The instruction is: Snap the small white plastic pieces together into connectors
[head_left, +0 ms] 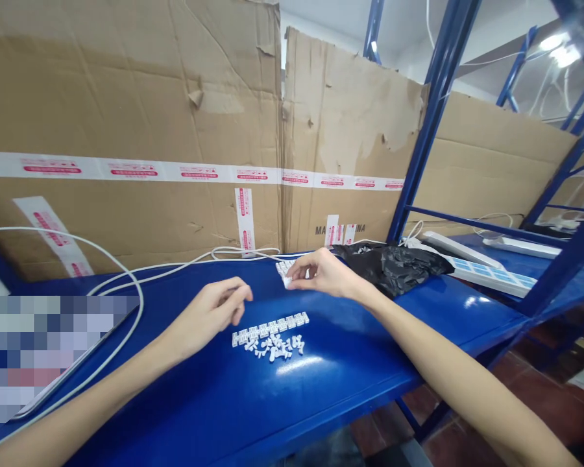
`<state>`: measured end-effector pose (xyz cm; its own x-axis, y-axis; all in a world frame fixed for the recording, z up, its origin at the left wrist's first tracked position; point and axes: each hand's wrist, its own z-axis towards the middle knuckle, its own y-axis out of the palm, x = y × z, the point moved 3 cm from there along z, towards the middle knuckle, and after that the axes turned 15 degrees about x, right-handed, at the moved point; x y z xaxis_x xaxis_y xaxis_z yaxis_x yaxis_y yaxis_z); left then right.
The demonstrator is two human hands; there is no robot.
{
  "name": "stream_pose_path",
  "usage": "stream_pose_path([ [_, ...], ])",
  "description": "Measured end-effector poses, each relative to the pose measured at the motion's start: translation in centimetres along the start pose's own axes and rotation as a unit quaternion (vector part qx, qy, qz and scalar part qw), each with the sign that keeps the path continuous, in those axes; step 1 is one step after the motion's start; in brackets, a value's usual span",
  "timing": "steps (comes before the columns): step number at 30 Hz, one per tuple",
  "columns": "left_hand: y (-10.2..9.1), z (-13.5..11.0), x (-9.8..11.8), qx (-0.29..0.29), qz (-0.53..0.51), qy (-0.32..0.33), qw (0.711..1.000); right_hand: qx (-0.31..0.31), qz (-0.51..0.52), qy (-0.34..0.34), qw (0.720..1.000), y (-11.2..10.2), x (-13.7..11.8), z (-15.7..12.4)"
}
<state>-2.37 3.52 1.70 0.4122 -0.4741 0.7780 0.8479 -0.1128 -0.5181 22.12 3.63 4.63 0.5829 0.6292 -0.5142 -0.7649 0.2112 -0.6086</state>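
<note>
My right hand point(316, 272) is at the back of the blue shelf, its thumb and fingers closed on a small white plastic piece point(287, 283). Right behind those fingers, more white pieces point(282, 266) stand close together, partly covered by the hand. My left hand point(219, 303) hovers to the left with its fingers curled in; whether anything is inside them is hidden. In front of both hands runs a row of white plastic blocks point(272, 327), set side by side. A loose pile of tiny white parts point(275, 347) lies just before that row.
Cardboard sheets point(126, 104) wall off the back of the blue shelf point(185, 402). White cable point(141, 285) loops across the left and rear. To the right lie a crumpled black plastic bag point(394, 266) and a long white strip with blue panels point(491, 275), near a blue post point(433, 123).
</note>
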Motion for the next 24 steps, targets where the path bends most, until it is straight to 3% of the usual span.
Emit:
stream_pose_path([
  [3,0.8,-0.5,1.3,-0.041,-0.089,0.0,0.995,0.038,0.079,-0.053,0.995,2.4,-2.9,-1.0],
  [7,1.1,-0.7,1.5,-0.065,-0.15,-0.037,0.986,0.08,0.086,-0.132,0.984,3.7,-4.7,-2.1],
  [11,1.1,-0.9,1.3,-0.094,-0.193,-0.055,0.975,0.096,0.015,-0.246,0.964,3.5,-5.2,-2.6],
  [14,0.8,-0.8,1.3,-0.08,-0.207,-0.053,0.974,0.09,-0.07,-0.32,0.94,2.9,-5.4,-2.7],
  [16,0.4,-0.4,1.1,-0.05,-0.213,-0.054,0.974,0.116,-0.098,-0.329,0.932,1.9,-5.5,-2.7],
  [18,-0.1,0.0,0.9,-0.02,-0.213,-0.054,0.975,0.126,-0.08,-0.297,0.943,1.1,-5.8,-2.6],
  [19,-0.3,0.2,0.8,-0.011,-0.211,-0.054,0.976,0.097,-0.061,-0.271,0.956,0.9,-5.9,-2.5],
  [21,-0.6,0.4,0.6,0.0,-0.207,-0.055,0.977,-0.028,-0.028,-0.212,0.976,1.2,-6.1,-2.5],
  [24,-0.5,0.3,0.5,-0.008,-0.201,-0.055,0.978,-0.209,-0.015,-0.136,0.968,2.2,-5.8,-2.7],
])
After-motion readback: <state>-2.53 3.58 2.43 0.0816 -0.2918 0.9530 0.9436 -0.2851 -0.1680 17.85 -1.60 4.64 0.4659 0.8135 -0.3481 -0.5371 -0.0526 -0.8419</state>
